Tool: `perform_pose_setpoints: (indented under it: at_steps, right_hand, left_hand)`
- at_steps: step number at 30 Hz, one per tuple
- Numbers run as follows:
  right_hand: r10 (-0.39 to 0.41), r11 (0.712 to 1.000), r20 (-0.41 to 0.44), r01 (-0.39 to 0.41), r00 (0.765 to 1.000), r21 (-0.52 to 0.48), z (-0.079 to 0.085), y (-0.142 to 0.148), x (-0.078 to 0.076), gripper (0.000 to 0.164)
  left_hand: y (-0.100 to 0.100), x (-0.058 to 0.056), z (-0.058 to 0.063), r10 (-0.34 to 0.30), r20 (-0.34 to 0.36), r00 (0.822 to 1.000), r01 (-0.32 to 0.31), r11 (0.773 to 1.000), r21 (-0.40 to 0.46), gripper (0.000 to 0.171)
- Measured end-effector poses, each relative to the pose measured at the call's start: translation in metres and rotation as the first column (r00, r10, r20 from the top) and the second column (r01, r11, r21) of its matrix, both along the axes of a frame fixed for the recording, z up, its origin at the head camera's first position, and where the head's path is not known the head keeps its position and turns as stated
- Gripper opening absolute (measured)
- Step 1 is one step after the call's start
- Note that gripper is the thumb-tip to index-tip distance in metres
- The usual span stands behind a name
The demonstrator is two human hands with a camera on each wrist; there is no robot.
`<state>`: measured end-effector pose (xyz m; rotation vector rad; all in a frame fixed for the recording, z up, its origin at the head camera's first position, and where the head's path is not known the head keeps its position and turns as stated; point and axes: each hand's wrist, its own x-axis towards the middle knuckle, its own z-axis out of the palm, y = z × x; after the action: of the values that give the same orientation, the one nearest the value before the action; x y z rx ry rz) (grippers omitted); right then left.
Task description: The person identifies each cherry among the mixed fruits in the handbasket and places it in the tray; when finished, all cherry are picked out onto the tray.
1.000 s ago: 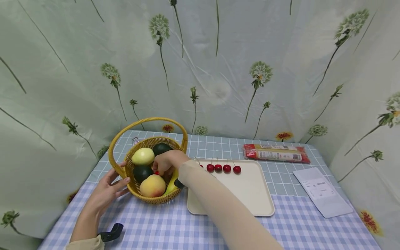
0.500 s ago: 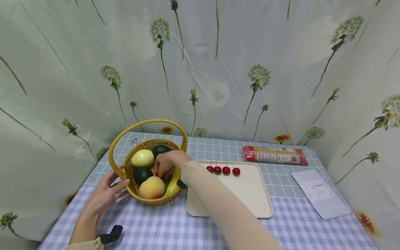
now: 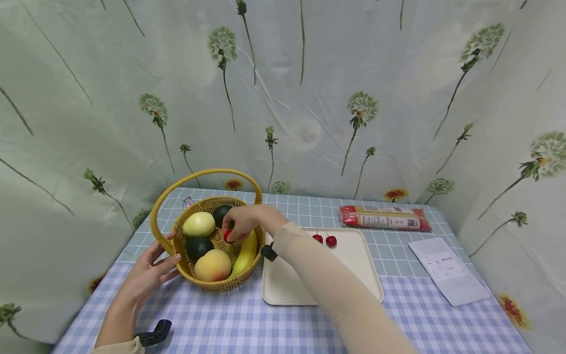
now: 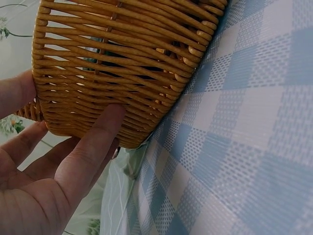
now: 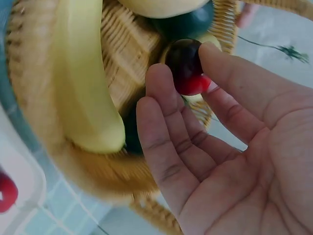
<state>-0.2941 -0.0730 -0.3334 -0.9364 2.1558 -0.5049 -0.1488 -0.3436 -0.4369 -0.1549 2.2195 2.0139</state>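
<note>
My right hand pinches a dark red cherry between thumb and fingertips, over the wicker basket. Inside the basket lie a banana, a peach, a pale yellow-green fruit and two dark green fruits. At the basket's left side, my left hand touches the woven outer wall near the handle's base, its fingers spread and mostly straight. Part of the cherry is covered by the fingers in the head view.
A cream tray stands right of the basket, with cherries near its far edge, partly hidden by the right forearm. Behind it lies a red-and-yellow packet; a white labelled pouch is at the right. The basket's tall handle arches upward.
My right hand has risen from the basket's bottom and shifted slightly right, holding the cherry. The forearm now covers more cherries on the tray. My left hand stays at the basket.
</note>
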Motion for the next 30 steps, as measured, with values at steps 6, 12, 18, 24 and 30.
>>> perform_pose_setpoints:
  at_steps: [6, 12, 18, 24, 30]
  right_hand:
    - [0.028, 0.995, -0.059, -0.034, 0.998, -0.098, 0.009, 0.035, -0.002, 0.020]
    - [-0.025, 0.987, -0.074, 0.013, 0.997, -0.161, 0.007, 0.078, 0.000, 0.022]
    - [-0.089, 0.980, -0.091, 0.071, 0.992, -0.188, 0.003, 0.115, 0.001, 0.023]
    - [-0.159, 0.967, -0.140, 0.126, 0.977, -0.221, 0.002, 0.154, 0.006, 0.028]
    - [-0.252, 0.945, -0.149, 0.210, 0.956, -0.250, -0.005, 0.197, 0.010, 0.028]
  left_hand:
    - [-0.001, 0.000, 0.000, -0.004, -0.008, 1.000, 0.004, 1.000, 0.005, 0.078]
    - [0.000, -0.001, -0.001, -0.011, -0.004, 1.000, 0.011, 1.000, 0.010, 0.078]
    - [0.000, 0.000, -0.002, -0.013, -0.023, 1.000, 0.014, 0.999, 0.031, 0.076]
    - [0.001, 0.000, -0.002, -0.012, -0.027, 1.000, 0.013, 0.999, 0.038, 0.077]
    - [0.001, 0.000, -0.001, -0.009, -0.026, 1.000, 0.010, 0.999, 0.035, 0.078]
